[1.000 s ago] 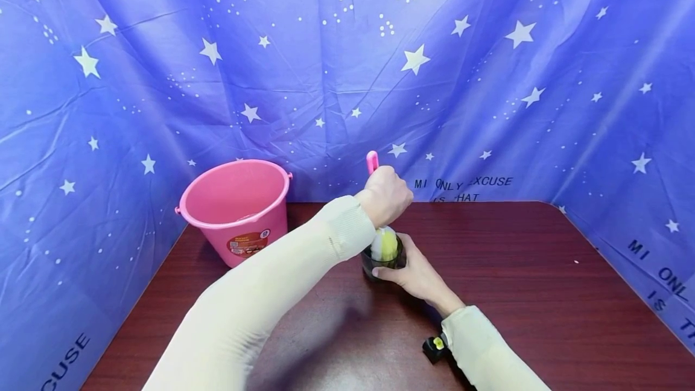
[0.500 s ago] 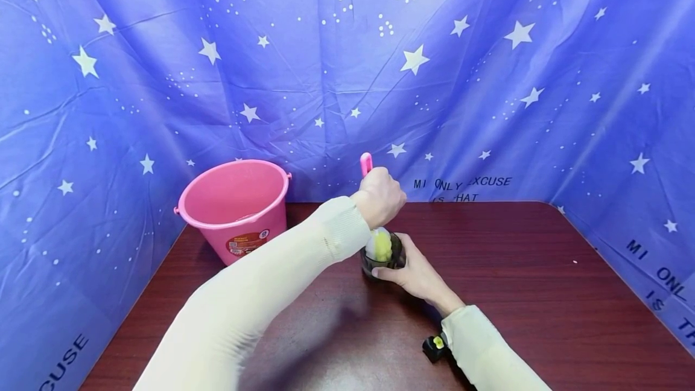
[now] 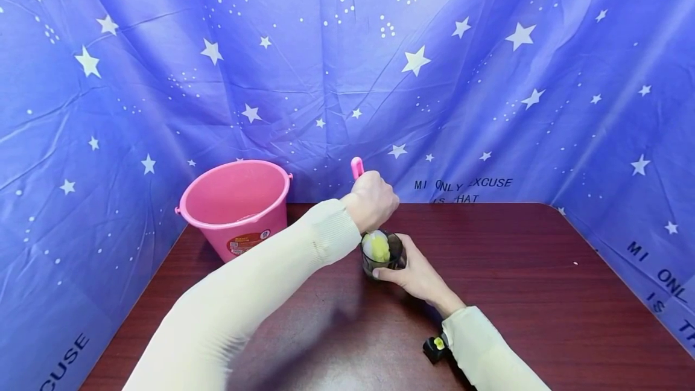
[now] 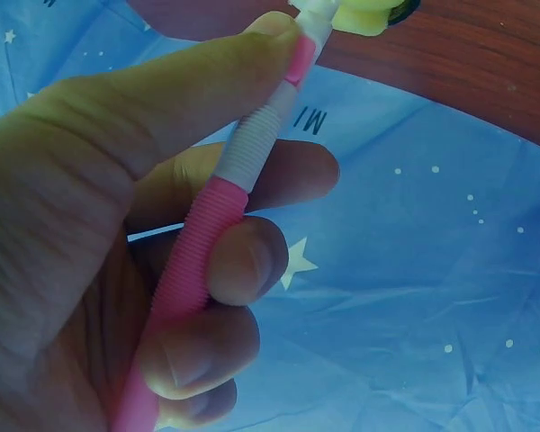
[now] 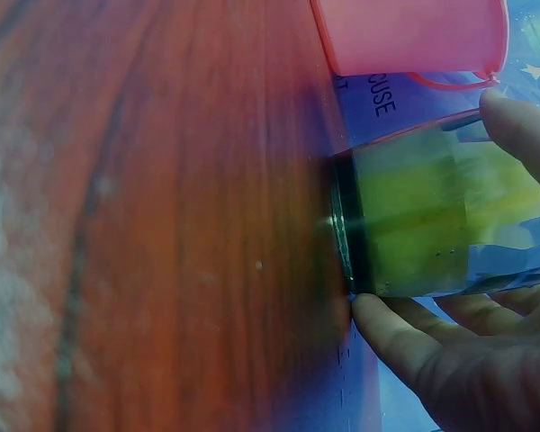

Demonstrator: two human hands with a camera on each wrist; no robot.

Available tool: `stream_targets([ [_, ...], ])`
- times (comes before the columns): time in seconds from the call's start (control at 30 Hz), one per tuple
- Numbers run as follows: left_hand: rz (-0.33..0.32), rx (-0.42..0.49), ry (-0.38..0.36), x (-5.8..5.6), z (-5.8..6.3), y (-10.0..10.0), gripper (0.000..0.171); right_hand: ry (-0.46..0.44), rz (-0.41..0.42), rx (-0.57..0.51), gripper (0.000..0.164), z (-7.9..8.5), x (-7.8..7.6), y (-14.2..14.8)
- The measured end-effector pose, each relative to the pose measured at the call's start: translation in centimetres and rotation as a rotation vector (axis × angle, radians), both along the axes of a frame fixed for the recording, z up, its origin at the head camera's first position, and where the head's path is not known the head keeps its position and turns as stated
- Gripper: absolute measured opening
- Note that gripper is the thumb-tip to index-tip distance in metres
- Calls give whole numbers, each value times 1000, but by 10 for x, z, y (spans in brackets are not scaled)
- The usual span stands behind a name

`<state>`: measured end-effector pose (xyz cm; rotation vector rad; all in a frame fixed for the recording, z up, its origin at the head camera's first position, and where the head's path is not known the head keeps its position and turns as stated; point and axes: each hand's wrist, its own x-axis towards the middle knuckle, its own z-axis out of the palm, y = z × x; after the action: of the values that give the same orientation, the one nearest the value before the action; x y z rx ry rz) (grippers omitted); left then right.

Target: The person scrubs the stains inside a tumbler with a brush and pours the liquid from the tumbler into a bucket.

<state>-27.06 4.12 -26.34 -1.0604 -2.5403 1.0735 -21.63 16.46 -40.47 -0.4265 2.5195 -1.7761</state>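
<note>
In the head view my left hand grips the pink handle of a sponge cup brush from above. The left wrist view shows the ribbed pink-and-white handle under my curled fingers, thumb stretched along it. Its white-and-yellow sponge head is down inside a dark see-through glass. My right hand holds that glass round its side, thumb at the front. In the right wrist view the glass stands upright on the table, yellow sponge showing through its wall.
A pink bucket with a label stands at the back left of the dark red wooden table. Blue curtains with stars enclose the back and sides. A small black device sits at my right cuff.
My left hand has shifted left and slightly down, the handle leaning further left. The sponge head now sits lower and further left in the glass. The right hand and glass stay put.
</note>
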Motion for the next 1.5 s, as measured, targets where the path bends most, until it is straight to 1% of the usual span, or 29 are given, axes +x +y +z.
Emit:
stream_targets([
  [0.2, -6, 8, -29, 3, 1, 0, 16, 10, -11, 10, 71, -1, 0, 1],
  [0.4, -20, 0, -29, 7, 1, 3, 15, 24, -22, 46, 71, 1, 0, 2],
  [0.6, -85, 2, -11, 12, 0, 8, 15, 15, -28, 50, 70, -2, 0, 3],
  [0.67, -93, 0, 0, 13, -1, 9, 16, 24, -24, 41, 70, -5, -2, 3],
  [0.9, -102, 6, 18, 13, -1, 9, 16, 39, -25, 34, 73, -31, -18, 7],
  [1.03, -127, 9, 41, 12, -1, 11, 16, 45, -39, 46, 74, -35, -20, 8],
  [1.13, -140, 10, 59, 12, -2, 13, 16, 41, -56, 66, 74, -32, -18, 8],
  [1.2, -141, 7, 69, 13, -2, 15, 18, 47, -65, 74, 74, -28, -16, 7],
  [1.3, -132, -2, 78, 13, -3, 18, 21, 63, -63, 90, 72, -15, -8, 4],
  [1.43, -114, -17, 82, 13, -4, 19, 21, 54, -63, 115, 69, 4, 3, -1],
  [1.5, -106, -20, 85, 12, -5, 20, 22, 47, -63, 127, 68, 8, 6, -2],
])
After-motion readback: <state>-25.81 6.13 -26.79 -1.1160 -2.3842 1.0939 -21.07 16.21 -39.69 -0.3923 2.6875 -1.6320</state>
